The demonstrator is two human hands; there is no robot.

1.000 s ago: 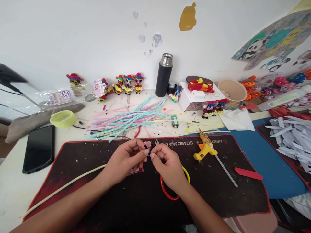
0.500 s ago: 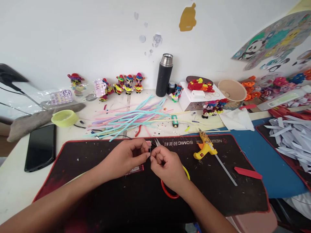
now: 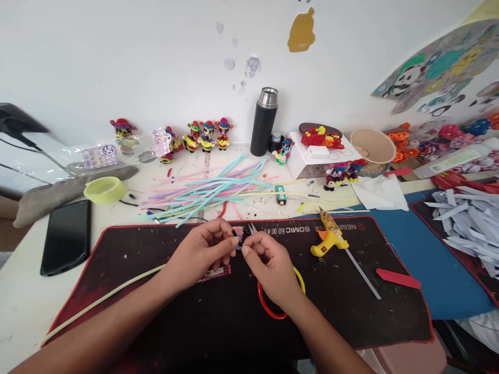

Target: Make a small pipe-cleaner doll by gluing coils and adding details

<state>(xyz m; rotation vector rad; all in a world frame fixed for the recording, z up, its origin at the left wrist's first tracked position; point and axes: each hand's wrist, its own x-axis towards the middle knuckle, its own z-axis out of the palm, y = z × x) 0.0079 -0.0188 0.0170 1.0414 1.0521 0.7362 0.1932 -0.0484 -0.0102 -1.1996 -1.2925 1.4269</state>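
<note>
Dk mat point(image 3: 226, 322): L hand point(image 3: 200, 253) pinches blk bit point(image 3: 234, 233), part hid; R hand point(image 3: 271, 270) can't tell.

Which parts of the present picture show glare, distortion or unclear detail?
Head view: glints on the silver metal neck of the black cylindrical flask; head view, right side: the grey panda-printed wall picture looks stretched, probably lens distortion; head view, centre: the small black piece in the left hand lacks clear detail.

Craft workspace: glue gun point(image 3: 333, 235), pipe cleaners point(image 3: 218, 183)
</note>
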